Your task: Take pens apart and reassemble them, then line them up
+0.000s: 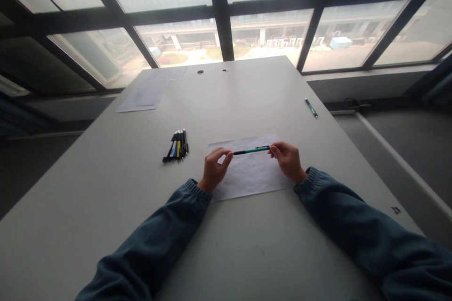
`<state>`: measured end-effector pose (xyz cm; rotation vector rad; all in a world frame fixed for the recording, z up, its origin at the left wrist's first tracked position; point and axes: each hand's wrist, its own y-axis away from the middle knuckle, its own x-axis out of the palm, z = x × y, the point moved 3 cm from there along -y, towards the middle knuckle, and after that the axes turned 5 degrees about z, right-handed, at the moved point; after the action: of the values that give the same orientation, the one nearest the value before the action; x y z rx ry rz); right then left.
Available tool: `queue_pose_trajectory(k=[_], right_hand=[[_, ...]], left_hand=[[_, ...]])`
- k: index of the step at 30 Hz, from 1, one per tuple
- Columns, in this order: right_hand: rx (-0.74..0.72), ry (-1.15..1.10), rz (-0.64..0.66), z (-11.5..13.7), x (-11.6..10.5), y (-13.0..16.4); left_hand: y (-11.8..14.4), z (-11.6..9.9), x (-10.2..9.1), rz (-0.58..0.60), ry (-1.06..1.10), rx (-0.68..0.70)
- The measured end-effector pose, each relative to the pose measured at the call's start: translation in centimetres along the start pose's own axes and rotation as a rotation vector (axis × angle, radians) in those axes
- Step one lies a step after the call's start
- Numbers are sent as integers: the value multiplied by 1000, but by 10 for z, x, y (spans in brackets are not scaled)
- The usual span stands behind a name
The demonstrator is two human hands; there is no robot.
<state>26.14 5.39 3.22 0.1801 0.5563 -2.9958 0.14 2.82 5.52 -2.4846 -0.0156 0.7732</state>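
Observation:
A green and black pen (251, 150) is held level between my two hands, above a sheet of white paper (252, 181) with faint marks on it. My left hand (216, 167) pinches the dark end between thumb and fingertips. At the opposite, clip end, my right hand (287, 160) is closed in a pinch too. To the left of the paper lies a bunch of pens (176, 146), mostly black, with yellow, blue and white parts among them. Another green pen (311, 107) rests by itself near the table's right edge.
Several papers (144, 94) lie at the far left of the white table (116, 174). Two round items (200, 72) are near its far end. A small dark mark or object (396, 210) is close to the right edge. Windows stand beyond the table.

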Motion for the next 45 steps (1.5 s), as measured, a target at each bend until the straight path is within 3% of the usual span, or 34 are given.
queue_pose_trajectory(k=[45], right_hand=[[20, 27, 23, 0, 0, 1]], left_hand=[[1, 1, 2, 14, -36, 59]])
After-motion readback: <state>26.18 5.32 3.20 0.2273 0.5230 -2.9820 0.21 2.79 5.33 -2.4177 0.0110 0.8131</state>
